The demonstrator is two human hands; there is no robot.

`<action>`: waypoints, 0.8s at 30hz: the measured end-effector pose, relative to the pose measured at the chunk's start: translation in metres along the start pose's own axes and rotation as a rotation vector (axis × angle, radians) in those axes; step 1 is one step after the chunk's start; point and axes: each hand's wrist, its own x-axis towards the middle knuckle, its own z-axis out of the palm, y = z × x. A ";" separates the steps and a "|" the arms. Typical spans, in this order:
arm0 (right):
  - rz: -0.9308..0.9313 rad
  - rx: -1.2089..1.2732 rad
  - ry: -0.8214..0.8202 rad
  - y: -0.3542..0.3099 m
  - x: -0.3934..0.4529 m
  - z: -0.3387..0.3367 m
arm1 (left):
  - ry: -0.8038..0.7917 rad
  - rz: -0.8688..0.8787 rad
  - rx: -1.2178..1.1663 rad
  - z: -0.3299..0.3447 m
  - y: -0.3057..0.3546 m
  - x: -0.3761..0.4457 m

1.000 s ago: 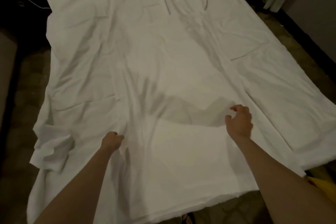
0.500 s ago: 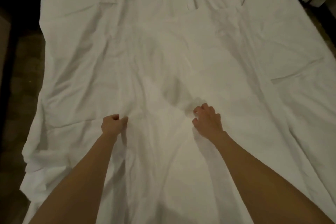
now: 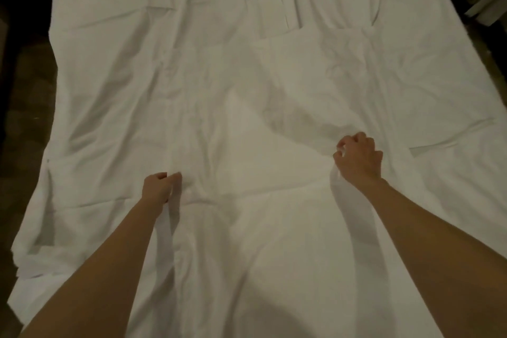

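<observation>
Head view: white sheet (image 3: 274, 63) lies spread out in front of the person and fills most of the frame. Its long axis runs straight away from them toward the top edge, and the near end passes under both forearms. It is creased all over. Left hand (image 3: 159, 186) sits low, left of centre, its fingers (image 3: 164, 176) curled tight and pinching a ridge of the sheet. Right hand (image 3: 359, 159) is farther out on the right, fingers curled round a bunched fold. The hands are well apart. Dark floor (image 3: 24, 123) shows along the sheet's left side.
</observation>
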 end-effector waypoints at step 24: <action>0.368 0.527 0.054 0.007 0.163 -0.040 | 0.088 0.117 -0.005 0.031 0.122 0.060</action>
